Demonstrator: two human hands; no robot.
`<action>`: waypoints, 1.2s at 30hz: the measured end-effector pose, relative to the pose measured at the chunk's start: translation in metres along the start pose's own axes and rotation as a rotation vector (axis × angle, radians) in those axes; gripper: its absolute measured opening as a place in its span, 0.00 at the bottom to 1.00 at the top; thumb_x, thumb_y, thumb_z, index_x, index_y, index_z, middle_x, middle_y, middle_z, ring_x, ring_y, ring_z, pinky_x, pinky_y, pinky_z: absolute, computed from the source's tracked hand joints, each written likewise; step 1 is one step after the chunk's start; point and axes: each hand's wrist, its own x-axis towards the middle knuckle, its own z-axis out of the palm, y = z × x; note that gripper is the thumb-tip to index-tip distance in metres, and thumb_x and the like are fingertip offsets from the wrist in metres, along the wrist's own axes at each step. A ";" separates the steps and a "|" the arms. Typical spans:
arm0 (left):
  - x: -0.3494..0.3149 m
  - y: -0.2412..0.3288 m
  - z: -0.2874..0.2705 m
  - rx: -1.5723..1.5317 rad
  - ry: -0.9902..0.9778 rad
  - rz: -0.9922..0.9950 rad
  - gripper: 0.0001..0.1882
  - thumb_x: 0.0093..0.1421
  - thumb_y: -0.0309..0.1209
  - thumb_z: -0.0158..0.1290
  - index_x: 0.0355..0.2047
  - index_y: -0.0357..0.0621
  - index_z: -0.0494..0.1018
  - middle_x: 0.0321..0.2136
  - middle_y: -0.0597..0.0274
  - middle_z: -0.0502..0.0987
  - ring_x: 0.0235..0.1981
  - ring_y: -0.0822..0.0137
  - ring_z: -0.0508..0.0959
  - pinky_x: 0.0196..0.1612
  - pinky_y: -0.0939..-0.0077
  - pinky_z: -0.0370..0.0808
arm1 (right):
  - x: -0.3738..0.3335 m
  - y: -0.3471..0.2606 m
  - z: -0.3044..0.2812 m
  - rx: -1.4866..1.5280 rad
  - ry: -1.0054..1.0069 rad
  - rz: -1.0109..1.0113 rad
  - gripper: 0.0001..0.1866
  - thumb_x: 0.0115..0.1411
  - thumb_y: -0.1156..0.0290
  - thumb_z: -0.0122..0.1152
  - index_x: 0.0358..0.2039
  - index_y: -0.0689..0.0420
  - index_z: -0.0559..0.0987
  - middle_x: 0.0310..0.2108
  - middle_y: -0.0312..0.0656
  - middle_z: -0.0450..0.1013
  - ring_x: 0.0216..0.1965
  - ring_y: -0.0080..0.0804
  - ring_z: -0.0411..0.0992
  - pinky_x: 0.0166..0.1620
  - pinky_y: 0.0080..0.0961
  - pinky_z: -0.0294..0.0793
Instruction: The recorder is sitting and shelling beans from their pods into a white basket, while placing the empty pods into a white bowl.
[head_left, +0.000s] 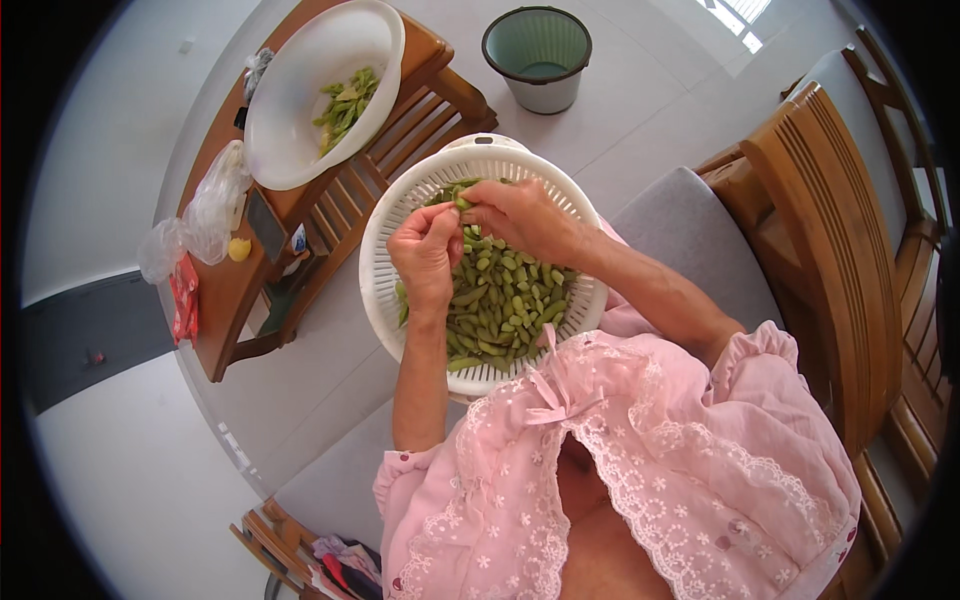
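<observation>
In the frame's upper centre, left hand (428, 245) and right hand (525, 218) pinch a green bean pod (462, 203) between them, its long axis unclear.

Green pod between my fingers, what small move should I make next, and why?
Probably draw the left hand and right hand gently apart to open the green pod: both seem to pinch it, close together, and the white basket holding more pods lies below to catch whatever drops.

Apparently a home: wooden chair (835, 265), wooden table (222, 315), pale tiled floor (650, 75).
</observation>
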 end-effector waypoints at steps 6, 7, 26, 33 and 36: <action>0.003 0.008 -0.002 -0.074 -0.133 -0.106 0.09 0.52 0.28 0.53 0.31 0.35 0.72 0.18 0.65 0.71 0.14 0.79 0.66 0.14 0.91 0.58 | 0.001 0.000 -0.007 -0.003 -0.004 0.012 0.09 0.52 0.71 0.52 0.32 0.61 0.70 0.22 0.52 0.70 0.25 0.46 0.71 0.29 0.32 0.69; 0.003 0.008 -0.002 -0.049 -0.133 -0.106 0.09 0.52 0.28 0.53 0.30 0.35 0.72 0.17 0.65 0.71 0.14 0.79 0.66 0.14 0.91 0.58 | 0.001 0.001 -0.006 -0.001 -0.004 0.015 0.09 0.52 0.71 0.52 0.32 0.61 0.70 0.22 0.52 0.70 0.25 0.46 0.71 0.29 0.32 0.69; -0.004 0.000 0.005 0.012 -0.007 0.037 0.04 0.49 0.22 0.51 0.26 0.32 0.71 0.13 0.67 0.68 0.11 0.80 0.64 0.13 0.90 0.58 | -0.002 -0.001 -0.004 -0.006 -0.080 0.011 0.07 0.51 0.73 0.53 0.29 0.64 0.71 0.20 0.51 0.70 0.23 0.42 0.71 0.28 0.31 0.69; 0.000 0.001 0.002 -0.072 0.021 -0.047 0.06 0.48 0.23 0.51 0.26 0.33 0.70 0.13 0.67 0.67 0.10 0.80 0.63 0.11 0.88 0.56 | 0.005 0.001 -0.005 0.495 -0.168 0.272 0.09 0.56 0.73 0.50 0.26 0.67 0.72 0.18 0.38 0.70 0.20 0.19 0.69 0.22 0.16 0.70; 0.002 0.001 0.001 -0.092 0.022 -0.061 0.06 0.48 0.24 0.51 0.26 0.33 0.69 0.12 0.68 0.66 0.09 0.79 0.62 0.10 0.88 0.55 | 0.008 0.000 -0.009 0.691 -0.224 0.363 0.11 0.59 0.70 0.46 0.27 0.67 0.72 0.20 0.38 0.71 0.21 0.20 0.69 0.23 0.15 0.71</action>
